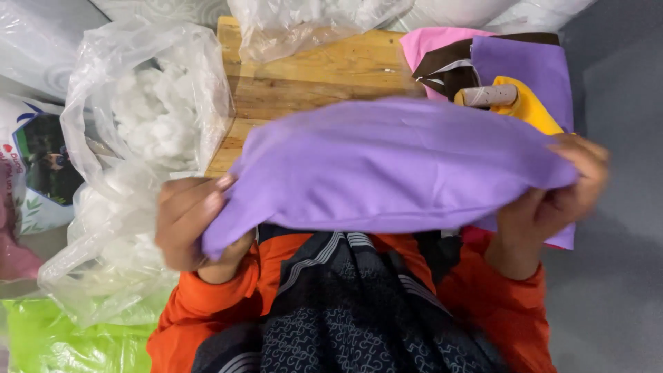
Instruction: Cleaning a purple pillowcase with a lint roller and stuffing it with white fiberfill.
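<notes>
Purple fabric cover [394, 166], held level above the lap and the near edge of a wooden board [311, 76]. The left hand [190, 221] was closed on its left end, the right hand [559, 200] on its right end. A clear bag of white stuffing [148, 110] stood left; folded coloured cloths [511, 69] lay behind.
</notes>
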